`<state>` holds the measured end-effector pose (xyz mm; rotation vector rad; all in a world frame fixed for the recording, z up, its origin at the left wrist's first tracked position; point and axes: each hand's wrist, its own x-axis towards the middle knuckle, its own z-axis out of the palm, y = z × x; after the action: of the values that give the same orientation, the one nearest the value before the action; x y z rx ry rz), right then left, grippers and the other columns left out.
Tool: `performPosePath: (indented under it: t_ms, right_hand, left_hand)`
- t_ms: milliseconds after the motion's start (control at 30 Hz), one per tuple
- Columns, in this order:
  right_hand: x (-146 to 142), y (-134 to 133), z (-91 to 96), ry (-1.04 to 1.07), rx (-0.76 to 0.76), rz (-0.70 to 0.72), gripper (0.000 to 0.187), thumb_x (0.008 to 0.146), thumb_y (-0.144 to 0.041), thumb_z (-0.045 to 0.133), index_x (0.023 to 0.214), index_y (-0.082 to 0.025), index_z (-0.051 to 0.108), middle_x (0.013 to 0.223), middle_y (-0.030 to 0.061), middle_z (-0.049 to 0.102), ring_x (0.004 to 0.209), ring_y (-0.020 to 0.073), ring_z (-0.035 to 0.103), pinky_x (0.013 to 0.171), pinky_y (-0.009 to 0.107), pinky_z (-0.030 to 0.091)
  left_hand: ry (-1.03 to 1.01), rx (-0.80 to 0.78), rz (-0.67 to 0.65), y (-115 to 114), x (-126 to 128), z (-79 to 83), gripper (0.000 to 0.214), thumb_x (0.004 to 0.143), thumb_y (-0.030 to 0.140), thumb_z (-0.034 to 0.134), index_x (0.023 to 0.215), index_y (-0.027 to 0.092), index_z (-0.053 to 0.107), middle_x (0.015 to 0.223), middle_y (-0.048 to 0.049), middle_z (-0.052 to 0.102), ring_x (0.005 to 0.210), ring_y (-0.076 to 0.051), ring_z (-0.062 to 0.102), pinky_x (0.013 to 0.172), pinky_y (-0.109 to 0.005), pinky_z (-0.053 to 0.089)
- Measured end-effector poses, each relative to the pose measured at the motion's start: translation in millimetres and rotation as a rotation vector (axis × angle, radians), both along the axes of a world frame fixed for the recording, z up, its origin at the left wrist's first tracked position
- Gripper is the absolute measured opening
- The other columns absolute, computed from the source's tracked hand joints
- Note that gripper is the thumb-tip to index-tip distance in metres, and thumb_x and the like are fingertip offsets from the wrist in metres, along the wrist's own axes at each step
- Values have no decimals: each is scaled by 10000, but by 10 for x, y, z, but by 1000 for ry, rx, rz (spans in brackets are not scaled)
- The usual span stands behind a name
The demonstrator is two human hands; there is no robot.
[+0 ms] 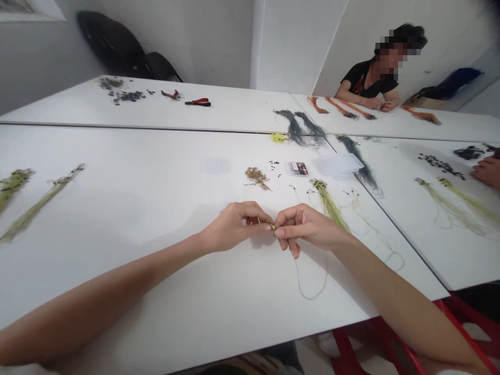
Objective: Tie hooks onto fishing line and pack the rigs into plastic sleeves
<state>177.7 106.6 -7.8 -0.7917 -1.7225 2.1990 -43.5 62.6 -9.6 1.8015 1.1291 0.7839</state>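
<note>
My left hand (pixel 244 225) and my right hand (pixel 307 229) meet above the white table (pixel 175 307), thumbs and forefingers pinched. Between the fingertips is the small yellow-green end of a thin cord (pixel 273 227); its details are too small to make out. A loop of pale cord (pixel 312 298) hangs below my right hand. Beyond the hands lie a pile of small brass-coloured pieces (pixel 255 176), several tiny black pieces (pixel 274 165) and a small clear box with a printed label (pixel 297 168). A bundle of yellow-green cords (pixel 328 200) rests behind my right hand.
More cord bundles (pixel 42 203) lie at left. Dark grey strands (pixel 297 127), pliers with red handles (pixel 199 102) and black pieces (pixel 128 97) are farther back. A person (pixel 371 78) sits across beside orange bundles (pixel 344 108). Another person's hand (pixel 487 171) shows at right.
</note>
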Motion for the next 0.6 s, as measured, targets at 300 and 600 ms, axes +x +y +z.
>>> performPosePath:
  t_ms: [300,600]
  right_hand:
    - [-23,-40,45,30,10,-62,214,777,-324,737,791,-118,681,673,35,691,431,91,605,430,202,434]
    - [-20,-68,41,48,29,-84,177,795,-277,726,749,-111,686,661,40,704,409,86,605,433,202,412]
  left_hand:
    - [-410,-366,-46,-13,34,72,87,807,268,714,840,200,758,857,-33,725,856,-165,623,777,-306,475]
    - [-480,-416,-75,-38,61,58,106,831,254,692,876,184,758,906,-57,747,947,-209,650,892,-371,465]
